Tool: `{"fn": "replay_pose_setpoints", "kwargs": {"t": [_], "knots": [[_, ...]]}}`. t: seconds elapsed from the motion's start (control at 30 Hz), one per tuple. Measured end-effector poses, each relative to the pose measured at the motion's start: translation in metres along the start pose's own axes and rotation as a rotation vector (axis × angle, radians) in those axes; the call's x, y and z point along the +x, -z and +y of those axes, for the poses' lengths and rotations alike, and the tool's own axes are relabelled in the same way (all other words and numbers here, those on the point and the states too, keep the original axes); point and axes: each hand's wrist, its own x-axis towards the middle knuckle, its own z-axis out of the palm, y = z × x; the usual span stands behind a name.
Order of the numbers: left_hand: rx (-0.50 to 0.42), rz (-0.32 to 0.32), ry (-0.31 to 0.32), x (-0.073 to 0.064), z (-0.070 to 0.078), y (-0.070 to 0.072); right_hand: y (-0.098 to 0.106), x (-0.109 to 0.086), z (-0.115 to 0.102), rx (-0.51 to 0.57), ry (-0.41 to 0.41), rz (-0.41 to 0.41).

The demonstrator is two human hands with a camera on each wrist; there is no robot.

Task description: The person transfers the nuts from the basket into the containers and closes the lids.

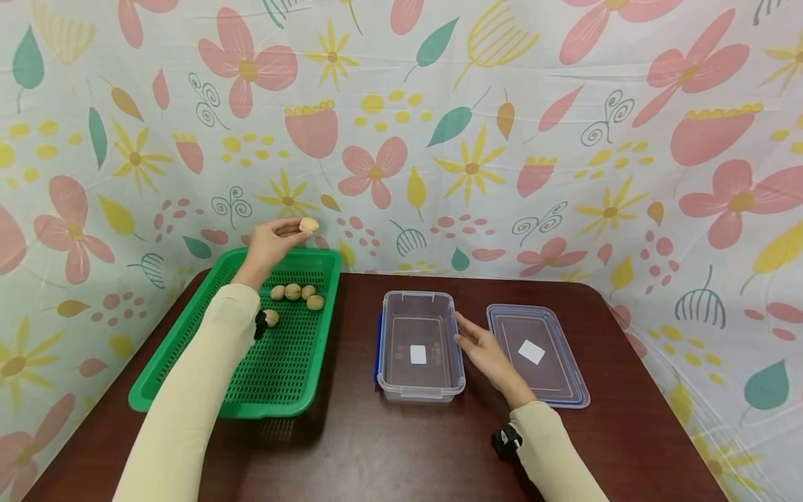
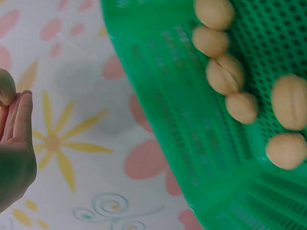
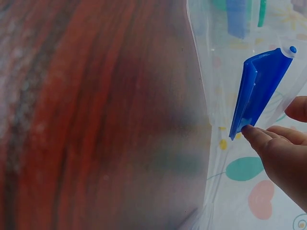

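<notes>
My left hand [image 1: 271, 245] is raised over the far end of a green slotted basket [image 1: 327, 335] and pinches a walnut [image 1: 309, 224] in its fingertips. At the edge of the left wrist view part of that walnut [image 2: 5, 87] shows. Several walnuts [image 1: 293, 291] lie in the basket, partly behind my left arm. My right hand [image 1: 486, 357] rests against the right side of a clear plastic container [image 1: 419, 392], its fingers fairly straight. In the right wrist view my fingertips touch the container's blue latch [image 3: 263, 88].
Right of the container lies its clear lid [image 1: 533, 352], flat on the dark brown table [image 1: 351, 446]. Another blue latch [image 1: 378, 348] hangs on the container's left side. A flowered cloth [image 1: 401, 125] hangs behind the table.
</notes>
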Motion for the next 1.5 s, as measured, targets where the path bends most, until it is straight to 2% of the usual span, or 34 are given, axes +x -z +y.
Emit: {"fn": "replay_pose_setpoints", "kwargs": {"t": [0.27, 0.37, 0.6, 0.83, 1.07, 1.3, 1.5], "knots": [[-0.082, -0.038, -0.057, 0.001, 0.026, -0.027, 0.002, 0.002, -0.002, -0.005, 0.023, -0.006], [-0.118, -0.045, -0.060, 0.003, 0.034, -0.040, 0.002, 0.002, -0.003, -0.004, 0.025, -0.004], [-0.112, -0.078, -0.114, 0.003, 0.044, -0.075, 0.001, 0.001, -0.003, -0.009, 0.027, -0.007], [-0.125, -0.123, -0.125, 0.001, 0.049, -0.106, 0.000, 0.002, -0.002, -0.003, 0.027, -0.005], [-0.125, -0.153, -0.129, -0.008, 0.051, -0.132, 0.000, 0.000, -0.001, 0.011, 0.026, -0.012], [-0.175, -0.210, -0.100, -0.019, 0.046, -0.158, 0.000, 0.000, 0.000, 0.013, 0.026, -0.019], [-0.162, -0.242, -0.089, -0.031, 0.041, -0.178, 0.000, -0.001, -0.002, 0.019, 0.030, -0.012]]}}
